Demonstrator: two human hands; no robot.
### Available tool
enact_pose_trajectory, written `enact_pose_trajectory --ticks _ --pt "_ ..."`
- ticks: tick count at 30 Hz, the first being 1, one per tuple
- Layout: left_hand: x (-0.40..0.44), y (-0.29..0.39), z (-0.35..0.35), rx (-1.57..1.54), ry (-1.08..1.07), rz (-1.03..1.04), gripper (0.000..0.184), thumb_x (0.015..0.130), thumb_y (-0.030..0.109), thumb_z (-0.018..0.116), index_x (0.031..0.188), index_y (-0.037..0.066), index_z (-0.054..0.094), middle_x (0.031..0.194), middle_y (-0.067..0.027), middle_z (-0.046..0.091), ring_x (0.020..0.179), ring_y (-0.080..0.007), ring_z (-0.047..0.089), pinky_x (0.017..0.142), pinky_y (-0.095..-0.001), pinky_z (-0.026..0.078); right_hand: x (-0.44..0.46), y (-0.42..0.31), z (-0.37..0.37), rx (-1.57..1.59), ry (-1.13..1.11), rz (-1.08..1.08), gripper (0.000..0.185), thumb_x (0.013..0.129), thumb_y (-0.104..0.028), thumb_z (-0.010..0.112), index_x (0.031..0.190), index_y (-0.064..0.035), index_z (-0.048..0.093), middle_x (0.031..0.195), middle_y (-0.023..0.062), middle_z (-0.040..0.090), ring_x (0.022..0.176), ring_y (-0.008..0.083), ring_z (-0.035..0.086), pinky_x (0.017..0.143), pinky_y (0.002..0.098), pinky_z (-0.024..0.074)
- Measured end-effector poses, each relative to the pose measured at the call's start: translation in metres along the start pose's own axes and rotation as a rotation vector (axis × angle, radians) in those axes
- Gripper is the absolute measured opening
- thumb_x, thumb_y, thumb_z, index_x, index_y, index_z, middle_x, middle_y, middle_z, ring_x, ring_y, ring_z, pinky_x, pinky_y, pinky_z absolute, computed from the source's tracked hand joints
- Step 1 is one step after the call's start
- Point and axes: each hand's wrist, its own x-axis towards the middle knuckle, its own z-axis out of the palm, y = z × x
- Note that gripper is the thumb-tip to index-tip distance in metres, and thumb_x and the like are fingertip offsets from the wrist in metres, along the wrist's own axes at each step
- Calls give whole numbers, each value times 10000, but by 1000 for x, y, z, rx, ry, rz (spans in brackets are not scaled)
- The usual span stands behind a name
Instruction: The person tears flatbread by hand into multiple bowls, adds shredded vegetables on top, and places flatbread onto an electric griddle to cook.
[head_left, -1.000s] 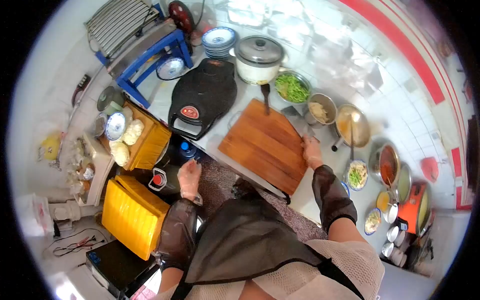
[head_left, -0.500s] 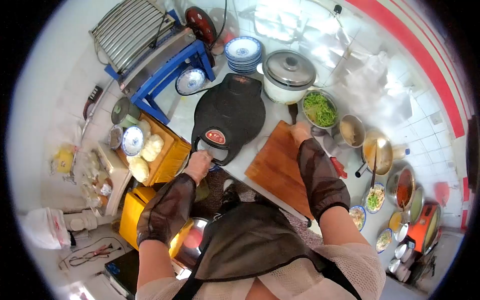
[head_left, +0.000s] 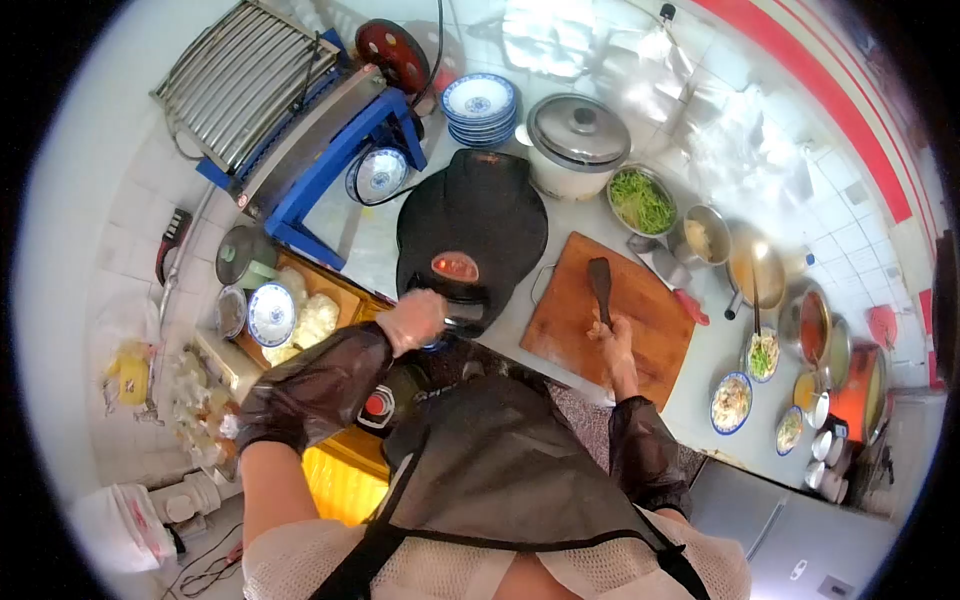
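My left hand (head_left: 415,321), in a clear glove, is closed on the front handle of the black electric griddle (head_left: 475,215), whose lid looks down. Over the wooden board (head_left: 570,290), my right hand (head_left: 617,350) grips the handle end of a dark spatula (head_left: 600,283), its blade pointing away from me. A cleaver (head_left: 655,262) with a red handle lies at the board's back right edge. Behind it are a bowl of chopped greens (head_left: 641,201) and a metal pot (head_left: 703,236).
A lidded cooker (head_left: 575,140) and stacked plates (head_left: 478,108) stand at the back. On the left are a blue stand (head_left: 330,190) and dough pieces (head_left: 316,320). Bowls of food (head_left: 731,403), a pan (head_left: 757,270) and an orange stove (head_left: 855,390) line the right.
My right hand has picked up the spatula from behind the board and brought it over the board. My left hand has come up from low on the left to the griddle handle.
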Motion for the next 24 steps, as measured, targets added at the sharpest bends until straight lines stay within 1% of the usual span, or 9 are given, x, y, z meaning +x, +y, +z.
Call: enact_pose_trajectory --ticks 2,4,6,7,9,11,15,21,24 --pt "8 8 -76 -23 -51 -81 142 746 166 616 818 44 623 768 -135 601 773 -323 586 710 -416 475 -27 -38 20 -41 -29 17 308 899 -119 506 1189 -15 511 921 29 543 697 115 529 626 260 433" --pt "15 -25 -92 34 314 103 231 757 216 606 909 44 634 847 -126 609 829 -301 586 734 -407 476 -41 -68 54 -6 -95 42 389 903 -110 491 1288 -55 462 973 38 539 758 116 532 656 262 440" --pt "25 -32 -135 -469 445 -81 207 789 161 624 946 26 607 909 -113 588 850 -267 568 757 -375 467 -35 -69 91 55 -144 7 435 903 -89 474 1336 -78 424 982 36 540 783 110 527 668 259 439" --pt "38 -53 -126 -411 705 284 204 826 170 600 968 22 610 935 -96 587 861 -254 564 764 -351 465 -26 -62 108 42 -169 -45 445 903 -81 462 1346 -80 413 987 35 544 782 107 527 675 257 441" --pt "51 -53 -173 221 542 188 268 810 32 567 1073 -14 547 1046 -140 531 873 -239 573 821 -329 484 -11 -68 137 21 -200 14 486 892 -60 476 1367 -58 373 1086 77 518 795 125 535 669 264 458" --pt "67 -59 -179 130 598 177 235 820 65 577 1036 -26 565 1008 -140 537 856 -250 564 805 -348 471 1 -66 160 -2 -237 76 531 880 -38 489 1388 -35 332 1184 120 491 809 144 543 663 271 475" --pt "81 -78 -181 -163 615 259 241 790 71 609 1012 -21 585 959 -131 551 850 -265 562 767 -364 472 5 -63 177 -159 -139 77 534 881 -14 469 1393 -31 318 1095 131 581 797 141 570 661 303 485" --pt "83 -73 -192 98 696 219 217 761 59 641 968 -2 616 862 -114 568 818 -259 570 727 -356 478 -48 -88 156 -352 -252 148 417 877 -38 422 1293 -19 437 777 71 571 578 117 495 492 259 406" --pt "90 -82 -182 12 756 216 190 850 222 570 931 67 644 851 -107 596 831 -287 559 734 -392 450 -44 -65 152 -335 -195 195 387 847 -152 525 1213 -27 516 700 87 608 563 165 546 501 320 429"
